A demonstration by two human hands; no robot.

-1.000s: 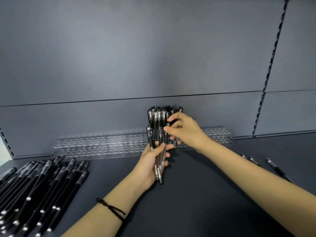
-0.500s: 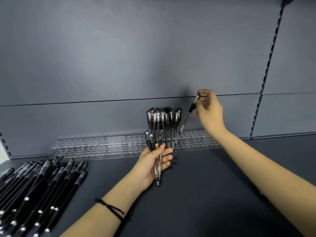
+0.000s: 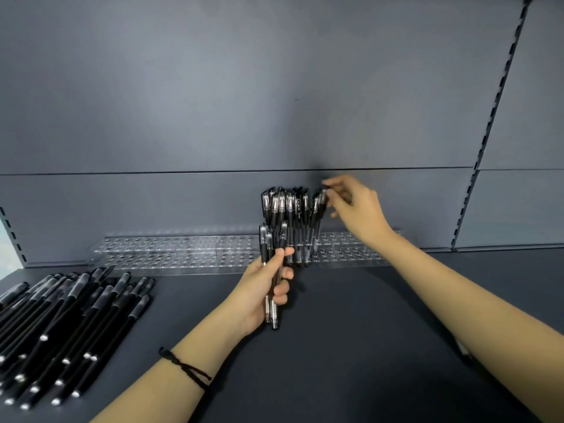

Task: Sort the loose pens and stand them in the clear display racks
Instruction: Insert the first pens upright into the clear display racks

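Head view: both hands [image 3: 262, 288] [image 3: 358, 209] extended, gripping pens [image 3: 264, 247].

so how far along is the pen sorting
Early on. Done: a cluster of standing pens fills one patch of the clear rack. In hand: the right hand pinches the cap of the end pen, and the left hand grips a few spare pens. Left: the loose pile on the shelf; most rack holes are empty.

Blur smears the right hand [image 3: 357, 209] at one o'clock, leaving its grip unclear; loose pens [image 3: 61, 325] at eight o'clock run off the edge.
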